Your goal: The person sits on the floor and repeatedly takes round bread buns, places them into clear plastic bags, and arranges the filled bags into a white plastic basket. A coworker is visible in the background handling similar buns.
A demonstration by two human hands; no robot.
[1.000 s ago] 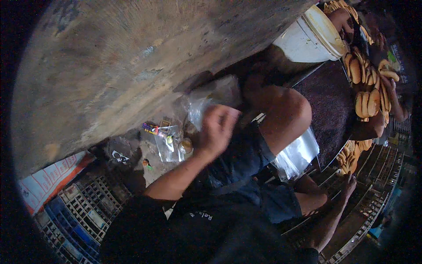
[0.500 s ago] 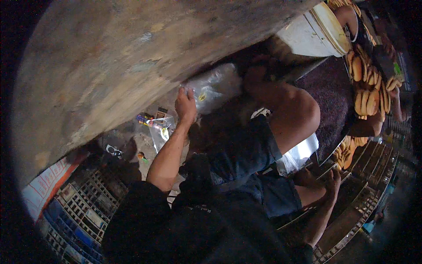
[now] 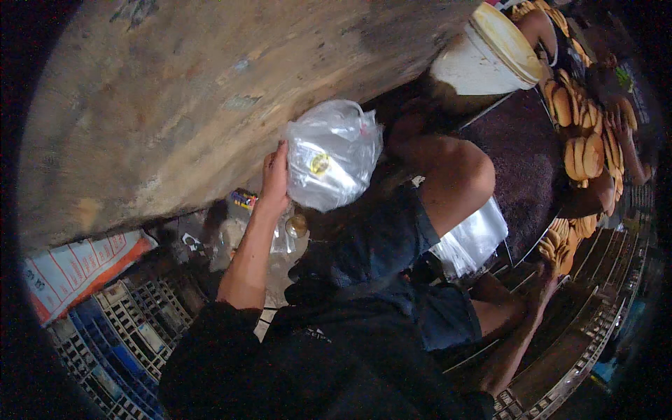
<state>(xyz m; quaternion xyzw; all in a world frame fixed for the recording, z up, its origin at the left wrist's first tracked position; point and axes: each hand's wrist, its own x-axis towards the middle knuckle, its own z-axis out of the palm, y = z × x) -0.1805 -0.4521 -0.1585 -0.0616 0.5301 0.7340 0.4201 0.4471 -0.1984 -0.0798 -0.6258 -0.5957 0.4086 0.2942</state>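
My left hand [image 3: 275,178] pinches the edge of a clear plastic bag [image 3: 332,155]. The bag is puffed out and has a small yellow print. Over at the right, my right hand [image 3: 549,271] is closed at the near end of a cluster of bread rolls [image 3: 561,241]; its fingertips are partly lost among the rolls. A stack of flat clear plastic bags [image 3: 470,241] lies beside my bent knee. Next to it is a wide tray of dark, grainy filling [image 3: 514,164].
A white bucket [image 3: 476,63] stands beyond the tray. More bread rolls [image 3: 584,154] are piled at the far right, near another person's hand [image 3: 633,164]. A stained wall [image 3: 175,126] rises on the left. Plastic crates [image 3: 140,322] and a printed sack [image 3: 84,269] are at the lower left.
The bag in my left hand has gone from hanging flat to puffed out, and that hand has shifted slightly left. My right hand has moved forward and right to the bread rolls.
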